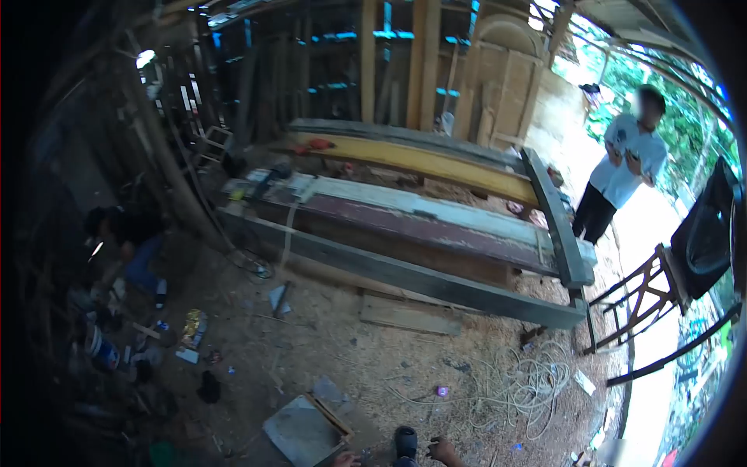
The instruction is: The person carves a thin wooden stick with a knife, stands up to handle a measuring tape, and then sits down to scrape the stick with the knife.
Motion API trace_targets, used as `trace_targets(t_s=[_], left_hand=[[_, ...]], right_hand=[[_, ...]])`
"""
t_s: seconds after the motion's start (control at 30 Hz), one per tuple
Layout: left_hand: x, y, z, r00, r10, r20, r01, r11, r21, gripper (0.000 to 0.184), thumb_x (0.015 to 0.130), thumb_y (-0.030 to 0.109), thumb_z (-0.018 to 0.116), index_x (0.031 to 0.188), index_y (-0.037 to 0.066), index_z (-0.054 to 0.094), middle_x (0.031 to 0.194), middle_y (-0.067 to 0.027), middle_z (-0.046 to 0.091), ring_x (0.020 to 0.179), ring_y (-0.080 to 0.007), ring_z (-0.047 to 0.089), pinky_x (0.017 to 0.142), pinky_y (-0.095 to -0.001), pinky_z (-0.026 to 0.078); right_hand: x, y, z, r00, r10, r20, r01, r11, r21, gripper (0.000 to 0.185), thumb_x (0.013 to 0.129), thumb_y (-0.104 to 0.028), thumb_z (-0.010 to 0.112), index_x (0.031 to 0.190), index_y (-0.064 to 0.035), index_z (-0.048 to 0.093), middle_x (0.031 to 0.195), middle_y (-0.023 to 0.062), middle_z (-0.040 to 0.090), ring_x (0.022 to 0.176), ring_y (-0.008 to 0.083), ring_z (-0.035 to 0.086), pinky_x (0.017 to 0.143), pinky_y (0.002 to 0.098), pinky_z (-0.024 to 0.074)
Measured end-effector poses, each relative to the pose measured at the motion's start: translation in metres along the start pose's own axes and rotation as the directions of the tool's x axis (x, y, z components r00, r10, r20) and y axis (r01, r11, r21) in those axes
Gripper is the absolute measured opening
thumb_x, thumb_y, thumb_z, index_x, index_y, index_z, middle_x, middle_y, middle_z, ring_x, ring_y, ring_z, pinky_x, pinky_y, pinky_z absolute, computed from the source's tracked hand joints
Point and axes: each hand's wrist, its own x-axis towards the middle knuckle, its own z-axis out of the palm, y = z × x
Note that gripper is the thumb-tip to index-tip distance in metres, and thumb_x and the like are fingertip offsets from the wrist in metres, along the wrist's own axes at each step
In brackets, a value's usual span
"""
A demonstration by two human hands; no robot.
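At the bottom edge, my left hand [347, 460] shows only in part, near the corner of a wood-framed grey panel [302, 430] on the ground. Its visible fingers look loosely apart, and no object shows in them. To the right hangs my right hand [443, 451], its fingers slightly bent and apart, with nothing visible in them. Between the two hands is my dark shoe [405, 442]. A heavy dark timber frame [389, 270] stands ahead, well beyond both hands, with maroon [405, 226] and pale boards [389, 194] lying across it.
A person in a white shirt [629, 152] stands at the right; another person [140, 249] crouches at the left. Coiled rope [521, 389] lies on the shaving-covered floor. A chair [650, 296] stands at right. A red power tool [315, 145] rests on the yellow board [436, 167].
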Motion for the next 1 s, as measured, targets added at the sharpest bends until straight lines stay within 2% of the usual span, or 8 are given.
trace_targets(t_s=[0.2, 0.4, 0.47, 0.57, 0.67, 0.8, 0.87, 1.0], left_hand=[[-0.179, -0.103, -0.156, 0.952, -0.148, -0.267, -0.033, 0.819, -0.573, 0.016, 0.089, 0.018, 0.053, 0.094, 0.007, 0.063, 0.093, -0.0126, 0.066, 0.076, -0.0212, 0.065, 0.062, -0.032, 0.051], [-0.314, -0.302, -0.258, 0.886, -0.227, -0.404, -0.213, 0.576, -0.789, 0.02, 0.089, 0.013, 0.05, 0.104, 0.002, 0.055, 0.086, -0.0139, 0.065, 0.064, -0.023, 0.064, 0.048, -0.0336, 0.05], [-0.377, -0.306, -0.273, 0.761, -0.542, -0.355, -0.266, 0.237, -0.934, 0.014, 0.085, 0.01, 0.054, 0.097, 0.002, 0.054, 0.078, -0.013, 0.064, 0.057, -0.0212, 0.061, 0.045, -0.0345, 0.048], [-0.41, -0.375, -0.276, 0.707, -0.221, -0.672, -0.272, 0.791, -0.547, 0.014, 0.084, 0.012, 0.055, 0.094, 0.003, 0.054, 0.075, -0.0129, 0.063, 0.054, -0.0211, 0.059, 0.044, -0.035, 0.047], [-0.419, -0.385, -0.28, 0.553, -0.659, -0.51, -0.298, 0.415, -0.86, 0.014, 0.083, 0.014, 0.057, 0.091, 0.002, 0.056, 0.075, -0.0136, 0.064, 0.054, -0.0217, 0.059, 0.045, -0.0352, 0.048], [-0.421, -0.422, -0.275, 0.631, -0.44, -0.638, -0.037, 0.805, -0.592, 0.029, 0.084, 0.013, 0.058, 0.109, -0.001, 0.053, 0.085, -0.0159, 0.067, 0.066, -0.0242, 0.066, 0.052, -0.0336, 0.051], [-0.421, -0.403, -0.275, 0.548, -0.636, -0.543, -0.464, 0.31, -0.83, 0.035, 0.084, 0.013, 0.058, 0.114, -0.003, 0.049, 0.09, -0.0173, 0.067, 0.069, -0.0241, 0.066, 0.054, -0.0334, 0.052], [-0.427, -0.372, -0.293, 0.44, -0.738, -0.511, -0.661, 0.119, -0.741, 0.034, 0.088, 0.016, 0.055, 0.117, 0.002, 0.048, 0.092, -0.0165, 0.066, 0.069, -0.0237, 0.065, 0.056, -0.0327, 0.053]], right_hand=[[-0.103, -0.086, 0.021, 0.974, -0.045, 0.22, -0.01, 0.969, 0.246, 0.023, 0.081, -0.026, 0.062, 0.093, -0.0068, 0.058, 0.068, 0.0081, 0.058, 0.059, 0.0208, 0.06, 0.072, 0.0505, 0.0509], [-0.135, -0.111, 0.14, 0.971, 0.085, 0.222, -0.075, 0.996, -0.052, 0.024, 0.082, -0.019, 0.056, 0.102, -0.0046, 0.057, 0.08, 0.0121, 0.062, 0.065, 0.0261, 0.063, 0.065, 0.0459, 0.054], [-0.113, -0.099, 0.19, 0.947, 0.146, 0.287, -0.049, 0.946, -0.321, 0.025, 0.083, -0.017, 0.054, 0.104, -0.0039, 0.057, 0.084, 0.0135, 0.063, 0.067, 0.0278, 0.064, 0.063, 0.0443, 0.055], [-0.094, -0.107, 0.273, 0.909, 0.147, 0.391, 0.062, 0.877, -0.476, 0.026, 0.083, -0.013, 0.053, 0.107, -0.0017, 0.056, 0.086, 0.0142, 0.063, 0.065, 0.0291, 0.064, 0.057, 0.0419, 0.0564], [-0.178, -0.2, 0.358, 0.873, -0.034, 0.487, 0.203, 0.932, -0.3, 0.028, 0.082, -0.009, 0.056, 0.108, 0.003, 0.053, 0.083, 0.0155, 0.06, 0.061, 0.0298, 0.063, 0.053, 0.0413, 0.057], [-0.207, -0.288, 0.466, 0.686, -0.06, 0.725, 0.365, 0.891, -0.271, 0.03, 0.085, -0.009, 0.055, 0.113, 0.0022, 0.05, 0.089, 0.0164, 0.059, 0.065, 0.0282, 0.064, 0.052, 0.0378, 0.0569], [-0.224, -0.327, 0.519, 0.604, -0.057, 0.795, 0.436, 0.859, -0.269, 0.031, 0.087, -0.009, 0.054, 0.115, 0.002, 0.048, 0.091, 0.0164, 0.059, 0.066, 0.0276, 0.065, 0.052, 0.0374, 0.0568], [-0.237, -0.389, 0.627, 0.529, -0.046, 0.848, 0.632, 0.688, -0.357, 0.033, 0.085, -0.006, 0.053, 0.117, -0.0008, 0.047, 0.093, 0.0156, 0.059, 0.065, 0.0264, 0.065, 0.05, 0.038, 0.0543]])
